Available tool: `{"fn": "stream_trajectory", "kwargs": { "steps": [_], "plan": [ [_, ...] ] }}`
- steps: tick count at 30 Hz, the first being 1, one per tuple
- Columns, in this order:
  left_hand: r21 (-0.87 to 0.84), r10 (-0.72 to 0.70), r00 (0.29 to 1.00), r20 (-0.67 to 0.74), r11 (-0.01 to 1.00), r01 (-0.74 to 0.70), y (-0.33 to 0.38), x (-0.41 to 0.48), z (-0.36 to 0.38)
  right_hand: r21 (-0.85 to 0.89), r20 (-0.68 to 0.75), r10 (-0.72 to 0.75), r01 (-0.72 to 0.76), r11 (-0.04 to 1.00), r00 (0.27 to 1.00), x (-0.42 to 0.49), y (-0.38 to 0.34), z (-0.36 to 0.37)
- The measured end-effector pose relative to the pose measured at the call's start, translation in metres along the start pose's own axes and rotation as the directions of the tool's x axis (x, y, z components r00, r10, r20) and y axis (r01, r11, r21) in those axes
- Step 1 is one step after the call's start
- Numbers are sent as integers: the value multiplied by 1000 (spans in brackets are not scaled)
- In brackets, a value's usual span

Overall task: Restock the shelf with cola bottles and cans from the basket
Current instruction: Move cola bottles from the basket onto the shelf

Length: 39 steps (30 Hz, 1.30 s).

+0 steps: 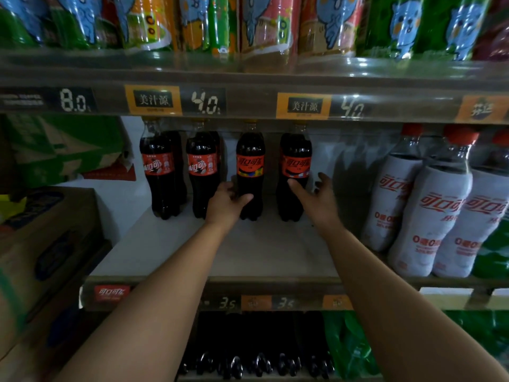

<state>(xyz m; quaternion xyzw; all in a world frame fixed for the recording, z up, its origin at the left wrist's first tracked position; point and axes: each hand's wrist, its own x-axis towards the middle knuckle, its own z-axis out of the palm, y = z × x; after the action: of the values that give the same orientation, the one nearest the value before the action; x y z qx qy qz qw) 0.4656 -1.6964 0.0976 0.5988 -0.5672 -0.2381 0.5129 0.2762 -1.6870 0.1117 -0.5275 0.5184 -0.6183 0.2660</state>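
Observation:
Several dark cola bottles with red labels stand at the back of the middle shelf [248, 252]. My left hand [227, 204] grips the lower body of the third cola bottle [250, 166], thumb across its front. My right hand [314, 194] is spread with straight fingers at the right side of the fourth cola bottle [295, 164], thumb near its label; whether it touches the bottle is unclear. Two more cola bottles [158, 172] stand to the left. The basket is out of sight.
White-sleeved cola bottles [425, 221] with red caps crowd the shelf's right part. Cardboard cartons [46, 244] are stacked at the left. Juice bottles [264, 26] fill the shelf above, dark and green bottles [259, 354] the one below. Bare shelf surface lies in front of the cola bottles.

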Motion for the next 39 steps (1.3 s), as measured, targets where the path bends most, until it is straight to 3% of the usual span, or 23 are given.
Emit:
{"fn": "stream_trajectory", "kwargs": {
  "steps": [4, 8, 16, 22, 32, 39],
  "plan": [
    [-60, 35, 990, -137, 997, -44, 8, -29, -11, 12, -167, -5, 7, 1000, 986, -22, -7, 3],
    [-97, 101, 972, -214, 988, -124, 13, -65, -31, 36, -128, -10, 14, 999, 992, -57, -17, 7],
    [-106, 94, 942, -323, 985, -135, 14, -156, -80, -15, -26, -48, 48, 999, 998, -156, -52, -9],
    [-214, 99, 949, -299, 962, -168, -4, -249, -117, 18, 10, -22, 22, 1000, 1000, -267, -64, -23],
    [-293, 4, 993, -121, 955, -39, -15, -436, -195, 148, -21, 190, -185, 972, 982, -473, -94, -65],
    [-309, 15, 998, -59, 951, -32, 9, -558, -242, 244, 48, 169, -176, 954, 984, -590, -138, -109]
  ]
}}
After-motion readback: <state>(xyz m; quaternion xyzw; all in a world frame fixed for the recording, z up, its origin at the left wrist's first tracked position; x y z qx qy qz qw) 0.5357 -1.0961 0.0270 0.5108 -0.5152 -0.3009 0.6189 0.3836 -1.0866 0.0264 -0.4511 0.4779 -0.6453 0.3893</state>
